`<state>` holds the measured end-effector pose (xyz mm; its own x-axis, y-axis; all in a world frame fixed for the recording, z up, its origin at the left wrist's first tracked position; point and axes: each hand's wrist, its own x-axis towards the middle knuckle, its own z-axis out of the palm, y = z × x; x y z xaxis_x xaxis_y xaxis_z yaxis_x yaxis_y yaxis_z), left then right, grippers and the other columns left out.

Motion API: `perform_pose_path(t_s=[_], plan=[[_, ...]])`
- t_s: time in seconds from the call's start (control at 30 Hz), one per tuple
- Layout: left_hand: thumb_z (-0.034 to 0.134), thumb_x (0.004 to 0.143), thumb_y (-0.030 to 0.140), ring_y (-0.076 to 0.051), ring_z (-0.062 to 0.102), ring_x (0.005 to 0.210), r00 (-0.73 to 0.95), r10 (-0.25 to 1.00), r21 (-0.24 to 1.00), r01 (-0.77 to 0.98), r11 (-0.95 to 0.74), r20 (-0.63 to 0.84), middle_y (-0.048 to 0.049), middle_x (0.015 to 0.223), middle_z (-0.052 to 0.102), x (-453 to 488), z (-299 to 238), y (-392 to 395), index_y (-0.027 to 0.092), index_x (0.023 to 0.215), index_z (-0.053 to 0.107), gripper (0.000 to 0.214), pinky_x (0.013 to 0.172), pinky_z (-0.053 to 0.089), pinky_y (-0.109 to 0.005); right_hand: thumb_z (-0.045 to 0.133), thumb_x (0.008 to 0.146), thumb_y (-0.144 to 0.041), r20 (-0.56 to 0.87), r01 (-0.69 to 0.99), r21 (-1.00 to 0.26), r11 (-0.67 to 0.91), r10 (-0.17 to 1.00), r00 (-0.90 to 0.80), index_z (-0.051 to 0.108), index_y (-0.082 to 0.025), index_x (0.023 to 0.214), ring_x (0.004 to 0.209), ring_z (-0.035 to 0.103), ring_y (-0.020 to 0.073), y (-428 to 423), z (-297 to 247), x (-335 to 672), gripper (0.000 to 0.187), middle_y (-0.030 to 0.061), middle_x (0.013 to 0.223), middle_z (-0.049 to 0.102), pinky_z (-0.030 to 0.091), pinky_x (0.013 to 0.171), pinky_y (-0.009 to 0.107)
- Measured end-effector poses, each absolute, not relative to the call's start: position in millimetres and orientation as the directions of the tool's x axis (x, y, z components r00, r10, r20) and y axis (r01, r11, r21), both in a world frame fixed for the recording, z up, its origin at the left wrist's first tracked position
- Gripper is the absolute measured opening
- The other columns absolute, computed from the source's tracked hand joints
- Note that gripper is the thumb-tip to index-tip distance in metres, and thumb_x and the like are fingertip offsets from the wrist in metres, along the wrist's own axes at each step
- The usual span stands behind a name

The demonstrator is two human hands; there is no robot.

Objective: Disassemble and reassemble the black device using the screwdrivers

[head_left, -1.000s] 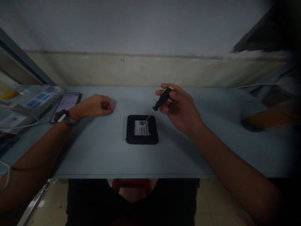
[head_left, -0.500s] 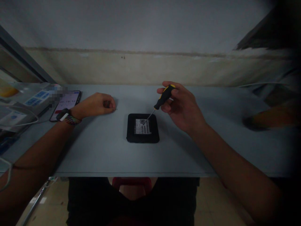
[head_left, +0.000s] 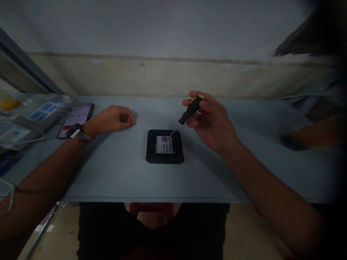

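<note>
My right hand [head_left: 213,121] grips a black and yellow screwdriver [head_left: 191,109] by its handle. The shaft slants down to the left, its tip over the white label [head_left: 164,144] of a flat black box with rounded corners [head_left: 165,159]. Whether the tip touches the label, I cannot tell. To the left of the box, my left hand [head_left: 115,118] rests on the table with curled fingers, thumb and forefinger pinched together. A tiny dark speck shows at those fingertips, too small to name.
A phone [head_left: 78,116] with a timer on its screen lies beside my left wrist. Boxes with blue print [head_left: 43,112] and a white cable [head_left: 35,140] are at the left. A blurred orange and dark object [head_left: 303,139] lies at the right. The wall [head_left: 162,79] closes the table's back.
Almost nothing differs. The view has shifted very slightly; both hands, the screwdriver and the black box keep the same places relative to each other.
</note>
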<state>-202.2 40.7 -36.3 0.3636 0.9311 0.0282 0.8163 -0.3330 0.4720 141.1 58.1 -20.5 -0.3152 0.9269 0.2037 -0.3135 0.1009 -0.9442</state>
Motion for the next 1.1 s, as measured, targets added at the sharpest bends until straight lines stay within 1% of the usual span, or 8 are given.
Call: perform_pose_path(t_s=[0.13,0.37,0.47,0.53,0.67,0.77,0.9,1.1], plan=[[0.068,0.088,0.045,-0.015,0.065,0.07,0.368,0.927,0.467,0.809,-0.356,0.068,-0.0023,0.084,0.076,-203,-37,41,0.02,0.095,0.079,0.029,0.071,0.048,-0.027,0.081,0.086,-0.045,0.214,-0.322,-0.94,0.109,0.926,-0.311,0.076,-0.029,0.109,0.064,0.062,0.0132,60,-22,143,0.029,0.0022,0.112,0.081,0.051,0.048,0.028],[0.062,0.092,0.045,-0.017,0.067,0.075,0.284,0.931,0.472,0.804,-0.362,0.23,-0.0035,0.088,0.078,-204,-37,41,0.02,0.092,0.077,0.029,0.072,0.05,-0.028,0.079,0.088,-0.044,0.246,-0.31,-0.939,0.15,0.922,-0.3,0.074,-0.028,0.112,0.064,0.062,0.0128,62,-23,143,0.029,0.0023,0.114,0.08,0.054,0.05,0.028],[0.065,0.096,0.042,-0.017,0.067,0.078,0.307,0.899,0.507,0.746,-0.432,0.314,-0.005,0.092,0.075,-193,-37,36,0.019,0.094,0.075,0.026,0.07,0.052,-0.027,0.079,0.088,-0.043,0.282,-0.33,-0.926,0.183,0.917,-0.283,0.075,-0.029,0.111,0.064,0.064,0.012,61,-21,142,0.027,0.0019,0.116,0.08,0.056,0.053,0.028],[0.067,0.098,0.041,-0.018,0.069,0.085,0.386,0.848,0.539,0.656,-0.529,0.362,-0.0069,0.1,0.074,-181,-38,32,0.018,0.1,0.075,0.024,0.074,0.055,-0.028,0.079,0.089,-0.042,0.299,-0.347,-0.918,0.194,0.912,-0.282,0.075,-0.029,0.111,0.064,0.064,0.0114,60,-21,141,0.026,0.0018,0.116,0.081,0.057,0.055,0.028],[0.069,0.1,0.037,-0.023,0.068,0.106,0.607,0.703,0.568,0.45,-0.689,0.372,-0.0097,0.114,0.073,-156,-43,20,0.021,0.119,0.072,0.025,0.093,0.057,-0.037,0.079,0.089,-0.041,0.311,-0.353,-0.914,0.2,0.905,-0.292,0.076,-0.029,0.109,0.064,0.065,0.0116,59,-21,140,0.023,0.0017,0.115,0.081,0.058,0.056,0.029],[0.074,0.097,0.035,-0.027,0.066,0.118,0.665,0.651,0.575,0.389,-0.72,0.365,-0.0127,0.125,0.07,-141,-48,13,0.022,0.132,0.066,0.039,0.105,0.055,-0.045,0.079,0.09,-0.042,0.304,-0.327,-0.923,0.2,0.902,-0.306,0.076,-0.029,0.109,0.065,0.067,0.0126,58,-24,138,0.024,0.0018,0.115,0.081,0.06,0.058,0.03],[0.079,0.093,0.035,-0.03,0.065,0.122,0.673,0.652,0.591,0.382,-0.71,0.349,-0.0146,0.131,0.066,-133,-54,9,0.023,0.139,0.061,0.051,0.107,0.054,-0.048,0.078,0.091,-0.042,0.313,-0.301,-0.929,0.217,0.892,-0.324,0.076,-0.029,0.113,0.068,0.069,0.0133,58,-27,138,0.025,0.0026,0.116,0.081,0.061,0.06,0.03],[0.08,0.09,0.035,-0.029,0.064,0.121,0.663,0.66,0.604,0.377,-0.702,0.354,-0.0131,0.128,0.066,-133,-55,10,0.023,0.139,0.059,0.055,0.106,0.054,-0.048,0.077,0.094,-0.044,0.348,-0.258,-0.926,0.274,0.884,-0.311,0.076,-0.029,0.113,0.068,0.071,0.0146,56,-27,140,0.025,0.0041,0.119,0.081,0.063,0.063,0.033]])
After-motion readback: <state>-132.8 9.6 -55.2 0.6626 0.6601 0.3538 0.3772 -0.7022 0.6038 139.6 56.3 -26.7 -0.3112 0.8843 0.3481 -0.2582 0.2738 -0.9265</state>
